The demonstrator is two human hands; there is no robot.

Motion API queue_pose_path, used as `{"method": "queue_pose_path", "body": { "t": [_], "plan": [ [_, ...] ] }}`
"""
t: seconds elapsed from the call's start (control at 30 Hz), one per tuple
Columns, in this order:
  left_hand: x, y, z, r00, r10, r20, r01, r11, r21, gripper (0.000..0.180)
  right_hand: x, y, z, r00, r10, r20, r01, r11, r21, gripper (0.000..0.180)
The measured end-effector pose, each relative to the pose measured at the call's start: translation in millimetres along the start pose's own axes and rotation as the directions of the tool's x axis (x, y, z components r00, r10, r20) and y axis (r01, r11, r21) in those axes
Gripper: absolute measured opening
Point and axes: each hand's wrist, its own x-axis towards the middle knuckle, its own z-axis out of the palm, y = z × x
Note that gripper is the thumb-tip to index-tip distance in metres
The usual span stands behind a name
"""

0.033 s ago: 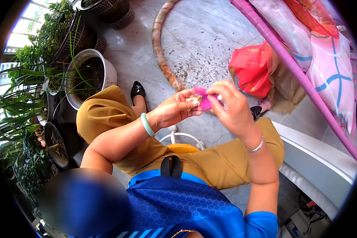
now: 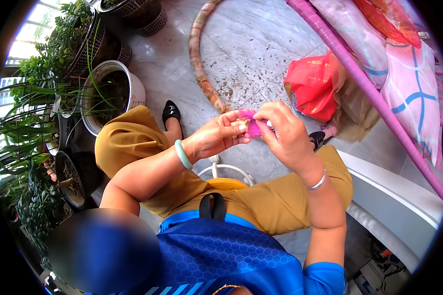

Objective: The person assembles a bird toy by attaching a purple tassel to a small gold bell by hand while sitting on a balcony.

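Note:
In front of my lap, a small piece of bright pink, thin and see-through material (image 2: 253, 129) is stretched between both hands. My left hand (image 2: 219, 132), with a pale green bangle on its wrist, is closed in a pinch on its left side. A small yellowish-brown bit (image 2: 245, 122) shows by the left thumb tip; I cannot tell what it is. My right hand (image 2: 285, 132), with a silver bracelet on its wrist, pinches the pink material's right side between thumb and fingers. The fingers hide parts of the piece.
Potted plants (image 2: 29, 118) and a white round pot (image 2: 138, 93) line the left. A curved, mottled tube (image 2: 196, 54) lies on the grey floor, beside scattered dark crumbs. To the right are a red bag (image 2: 312, 81), a slanting pink pole (image 2: 364, 81) and patterned cloth (image 2: 411, 93).
My right fingers have shifted slightly, and the pink piece looks flatter and more spread out. My left hand stays about where it was.

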Motion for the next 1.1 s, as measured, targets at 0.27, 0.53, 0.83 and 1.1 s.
{"method": "queue_pose_path", "body": {
  "t": [0.27, 0.53, 0.83, 1.1],
  "plan": [
    [1, 0, -10, 0.996, -0.015, 0.086, 0.015, 1.0, -0.007, 0.049, 6, -4, -14, 0.988, -0.012, -0.156, 0.0, 0.997, -0.077, 0.022],
    [-1, 4, -3, 0.994, -0.021, 0.109, 0.019, 0.999, 0.026, 0.049, 9, 11, -15, 0.999, 0.014, -0.044, -0.025, 0.963, -0.269, 0.021],
    [4, 1, -6, 0.996, 0.067, 0.053, -0.069, 0.996, 0.055, 0.045, 1, 4, 2, 0.998, -0.055, -0.025, 0.05, 0.986, -0.158, 0.018],
    [6, 7, -8, 0.979, 0.061, -0.197, -0.056, 0.998, 0.028, 0.026, 5, 14, -19, 0.993, 0.099, -0.059, -0.111, 0.963, -0.244, 0.013]
  ]
}}
